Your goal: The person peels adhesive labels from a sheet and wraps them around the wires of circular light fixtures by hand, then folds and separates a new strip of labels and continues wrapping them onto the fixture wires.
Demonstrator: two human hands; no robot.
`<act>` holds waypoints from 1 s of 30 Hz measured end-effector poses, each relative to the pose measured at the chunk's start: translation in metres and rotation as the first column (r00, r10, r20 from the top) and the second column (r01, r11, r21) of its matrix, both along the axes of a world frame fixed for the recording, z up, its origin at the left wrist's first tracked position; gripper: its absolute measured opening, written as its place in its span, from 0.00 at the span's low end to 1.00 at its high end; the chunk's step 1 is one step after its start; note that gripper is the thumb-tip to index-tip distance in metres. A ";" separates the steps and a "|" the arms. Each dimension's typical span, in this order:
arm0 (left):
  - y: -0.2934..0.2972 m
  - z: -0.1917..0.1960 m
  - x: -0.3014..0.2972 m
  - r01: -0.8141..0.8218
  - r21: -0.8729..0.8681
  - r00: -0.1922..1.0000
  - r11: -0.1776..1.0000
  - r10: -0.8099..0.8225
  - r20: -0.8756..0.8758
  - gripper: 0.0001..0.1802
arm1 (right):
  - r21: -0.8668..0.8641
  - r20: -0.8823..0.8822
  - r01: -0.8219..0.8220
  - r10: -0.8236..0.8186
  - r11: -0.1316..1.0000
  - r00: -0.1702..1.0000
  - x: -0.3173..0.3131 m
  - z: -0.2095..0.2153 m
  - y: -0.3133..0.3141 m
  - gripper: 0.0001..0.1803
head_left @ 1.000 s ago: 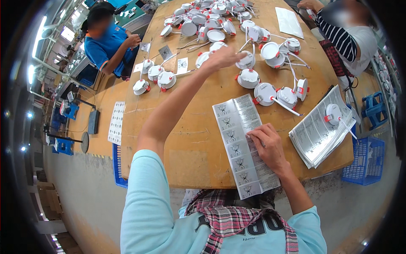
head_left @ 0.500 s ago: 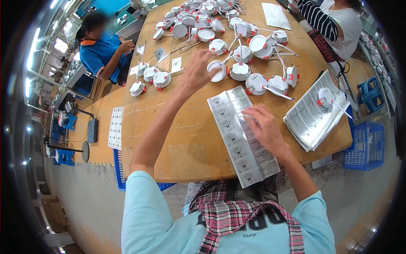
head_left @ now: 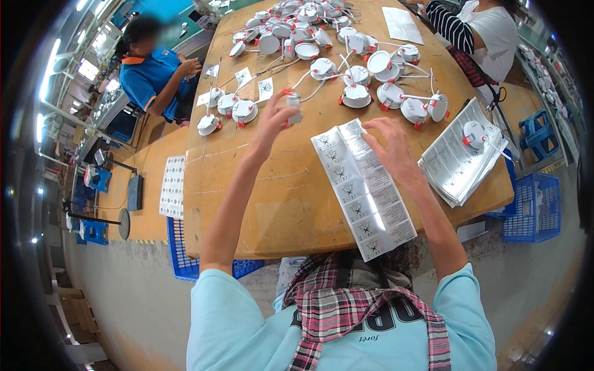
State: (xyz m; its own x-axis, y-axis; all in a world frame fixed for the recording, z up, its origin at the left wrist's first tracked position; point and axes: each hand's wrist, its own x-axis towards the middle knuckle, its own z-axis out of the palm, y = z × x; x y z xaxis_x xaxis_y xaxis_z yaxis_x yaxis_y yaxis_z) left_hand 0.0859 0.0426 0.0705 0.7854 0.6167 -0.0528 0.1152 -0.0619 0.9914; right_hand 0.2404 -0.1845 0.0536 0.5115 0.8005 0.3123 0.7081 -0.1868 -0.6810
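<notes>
A white round downlight (head_left: 295, 109) is held nearly edge-on in my left hand (head_left: 272, 126), above the table left of the labels. Its cable appears to trail toward the other lamps. My right hand (head_left: 396, 150) is at the upper right corner of a silver label sheet (head_left: 362, 191), thumb and forefinger pinched at its edge; whether a single label is lifted there, I cannot tell. The sheet slants over the table's near edge. Beyond it stand several white downlights (head_left: 356, 96) with red clips and white cables.
A stack of label sheets (head_left: 455, 162) carries one downlight (head_left: 474, 134) at the right. Loose labels (head_left: 265, 89) and several lamps lie at the left. Blue crates (head_left: 531, 207) are below the table's sides. Co-workers sit at the far left (head_left: 151, 77) and far right (head_left: 489, 37).
My left hand has taken a downlight from the group and drawn it left and nearer. My right hand has moved up the sheet to its upper corner.
</notes>
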 end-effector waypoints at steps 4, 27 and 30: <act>-0.004 -0.005 -0.053 0.260 -0.557 0.941 0.789 -0.076 0.331 0.29 | 0.020 -0.148 -0.140 0.141 0.990 0.979 -0.014 -0.003 0.017 0.13; -0.060 -0.035 -0.098 0.514 -0.641 0.855 0.570 -0.286 0.432 0.43 | 0.413 -0.823 -0.405 0.525 0.815 0.216 -0.057 0.010 0.081 0.15; -0.066 -0.027 -0.104 0.367 -0.221 0.930 0.903 -0.358 0.084 0.39 | 0.365 -0.853 -0.373 0.467 0.853 0.232 -0.075 0.010 0.084 0.14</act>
State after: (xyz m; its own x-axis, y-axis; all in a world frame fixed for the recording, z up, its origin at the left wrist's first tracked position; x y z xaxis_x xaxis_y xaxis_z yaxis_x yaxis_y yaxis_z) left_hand -0.0185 -0.0238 0.0433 0.9568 0.2639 -0.1220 0.0880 0.1373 0.9866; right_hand 0.1657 -0.1002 0.0633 0.1009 0.9945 -0.0282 -0.3776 0.0121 -0.9259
